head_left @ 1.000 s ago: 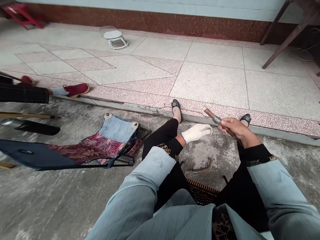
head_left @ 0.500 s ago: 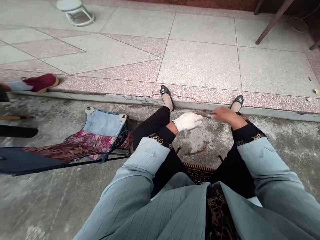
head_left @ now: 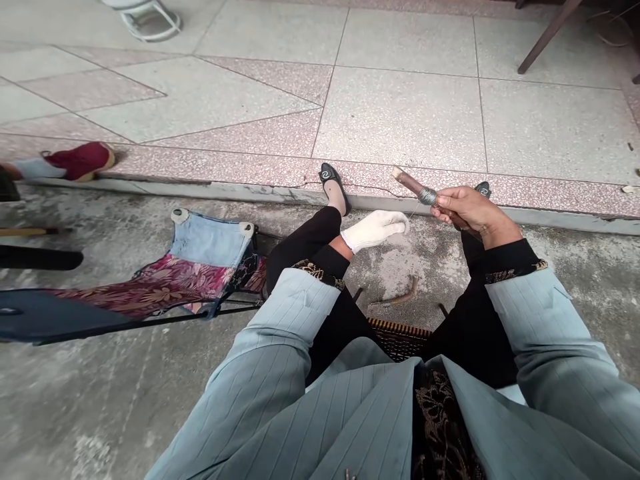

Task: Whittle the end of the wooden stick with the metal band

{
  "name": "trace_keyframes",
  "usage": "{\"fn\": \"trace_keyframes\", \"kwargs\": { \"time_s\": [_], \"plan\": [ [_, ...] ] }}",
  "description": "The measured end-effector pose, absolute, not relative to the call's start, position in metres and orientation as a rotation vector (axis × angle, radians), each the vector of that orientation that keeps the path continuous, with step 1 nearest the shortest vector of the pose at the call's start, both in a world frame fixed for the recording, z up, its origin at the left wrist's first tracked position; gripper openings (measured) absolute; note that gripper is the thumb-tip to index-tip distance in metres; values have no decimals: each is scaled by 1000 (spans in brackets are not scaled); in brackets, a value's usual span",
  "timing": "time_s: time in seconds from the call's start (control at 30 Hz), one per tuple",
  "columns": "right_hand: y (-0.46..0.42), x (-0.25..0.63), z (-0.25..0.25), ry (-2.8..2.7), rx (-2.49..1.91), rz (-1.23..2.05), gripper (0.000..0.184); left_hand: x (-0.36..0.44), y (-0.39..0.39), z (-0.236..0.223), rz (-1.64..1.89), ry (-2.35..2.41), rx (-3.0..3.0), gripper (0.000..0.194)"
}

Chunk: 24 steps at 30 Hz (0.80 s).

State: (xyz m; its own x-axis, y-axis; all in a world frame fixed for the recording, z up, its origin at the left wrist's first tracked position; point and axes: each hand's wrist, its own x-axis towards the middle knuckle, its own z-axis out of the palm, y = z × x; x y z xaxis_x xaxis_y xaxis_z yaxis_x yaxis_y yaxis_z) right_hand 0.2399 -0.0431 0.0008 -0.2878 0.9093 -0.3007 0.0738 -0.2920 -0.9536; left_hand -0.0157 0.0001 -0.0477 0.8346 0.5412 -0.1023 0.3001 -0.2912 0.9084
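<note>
My right hand (head_left: 473, 212), bare, is closed around a short wooden stick (head_left: 409, 181), its pale cut end tilted up and away to the left. Thin grey wire (head_left: 428, 196) is wound in a thick band round the stick, just beyond my fingertips. A fine strand runs from that winding down to my left hand (head_left: 379, 228), which wears a white knitted glove and has its fingers pinched on the strand. Below both hands, a bent piece of wood (head_left: 400, 295) lies on the concrete between my legs.
A woven seat (head_left: 400, 333) is under me. To the left stands a low folding chair (head_left: 207, 241) of denim and flowered cloth. Another person's red shoe (head_left: 83, 161) rests on the tiled step (head_left: 250, 167). A white stool (head_left: 150, 21) stands farther back, and a brown wooden leg (head_left: 550, 33) at the right.
My right hand has turned and moved right, swinging the stick's free end upward and away from my left hand. The gap between the hands has widened, and the wire strand now shows.
</note>
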Motion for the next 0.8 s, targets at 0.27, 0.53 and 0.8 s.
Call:
{"fn": "trace_keyframes", "kwargs": {
  "time_s": [0.27, 0.53, 0.8],
  "plan": [
    [-32, 236, -21, -1541, -1875, 1277, 29, -10, -3, -60, 159, 585, 2148, 33],
    [-34, 215, -20, -2547, -2069, 1460, 25, -8, -6, -62, 4, 608, 2312, 31],
    [-48, 238, 0, -1790, -1121, 2047, 41, -8, -5, -61, 209, 522, 1780, 35]
  ]
}}
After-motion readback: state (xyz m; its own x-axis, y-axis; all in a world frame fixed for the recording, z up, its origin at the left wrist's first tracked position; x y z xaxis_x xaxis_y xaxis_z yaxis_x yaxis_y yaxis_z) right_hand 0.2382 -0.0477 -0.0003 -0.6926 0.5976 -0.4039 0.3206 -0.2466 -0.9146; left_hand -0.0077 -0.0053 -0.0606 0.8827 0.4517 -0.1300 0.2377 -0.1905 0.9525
